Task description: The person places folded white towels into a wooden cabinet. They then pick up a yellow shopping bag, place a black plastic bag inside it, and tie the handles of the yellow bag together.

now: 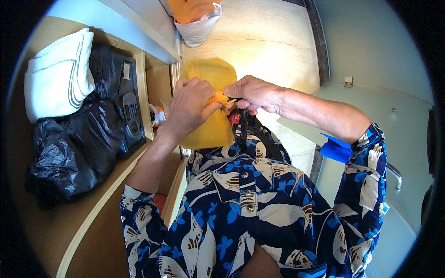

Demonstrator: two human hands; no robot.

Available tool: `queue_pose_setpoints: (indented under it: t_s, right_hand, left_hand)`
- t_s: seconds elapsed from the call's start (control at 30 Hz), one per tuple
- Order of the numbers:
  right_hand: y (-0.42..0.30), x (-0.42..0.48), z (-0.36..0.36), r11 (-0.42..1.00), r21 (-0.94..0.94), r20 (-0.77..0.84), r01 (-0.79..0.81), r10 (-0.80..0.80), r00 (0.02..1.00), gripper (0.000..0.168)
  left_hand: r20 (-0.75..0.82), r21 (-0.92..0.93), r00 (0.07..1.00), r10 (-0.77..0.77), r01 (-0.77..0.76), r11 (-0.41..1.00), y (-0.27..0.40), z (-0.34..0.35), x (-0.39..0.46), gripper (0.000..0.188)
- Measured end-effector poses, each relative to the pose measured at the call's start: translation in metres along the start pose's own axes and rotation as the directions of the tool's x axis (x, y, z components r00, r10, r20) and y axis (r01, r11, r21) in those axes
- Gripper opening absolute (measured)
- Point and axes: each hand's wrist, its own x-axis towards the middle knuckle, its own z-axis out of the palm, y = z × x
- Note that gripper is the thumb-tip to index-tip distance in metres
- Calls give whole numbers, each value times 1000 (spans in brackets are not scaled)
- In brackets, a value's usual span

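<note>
A yellow bag (208, 135), seemingly thin plastic, hangs in front of my body, its neck (219, 98) gathered into a twisted orange-yellow bunch. My left hand (191, 104) grips that bunch from the left, fingers curled over it. From the other side my right hand (259, 93) pinches the bunch's end between thumb and fingers, together with a thin dark piece. A black strap (244, 130) dangles below the right hand. Something red (234, 119) shows beside it, mostly hidden. The fingers cover part of the neck, so whether it is knotted I cannot tell.
On the left, a wooden cabinet shelf (100, 179) holds a folded white towel (57, 76), black plastic bags (66, 153) and a keypad safe (132, 107). A white plastic bag (198, 31) stands on the floor ahead. Frosted glass (375, 52) with a metal handle (396, 177) is at right.
</note>
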Motion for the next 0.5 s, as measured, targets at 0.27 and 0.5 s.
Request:
queue_pose_setpoints:
  t_s: [0.27, 0.5]
  right_hand:
    - [6, -11, -13, 986, -57, 73, 154, -149, 986, 24]
    - [20, 3, -8, 970, 180, 211, 163, -200, 957, 20]
  left_hand:
    - [-150, 26, 986, -68, 73, 997, 8, 7, -4, 18]
    - [-55, -74, 987, -153, 149, 986, 4, 0, -14, 19]
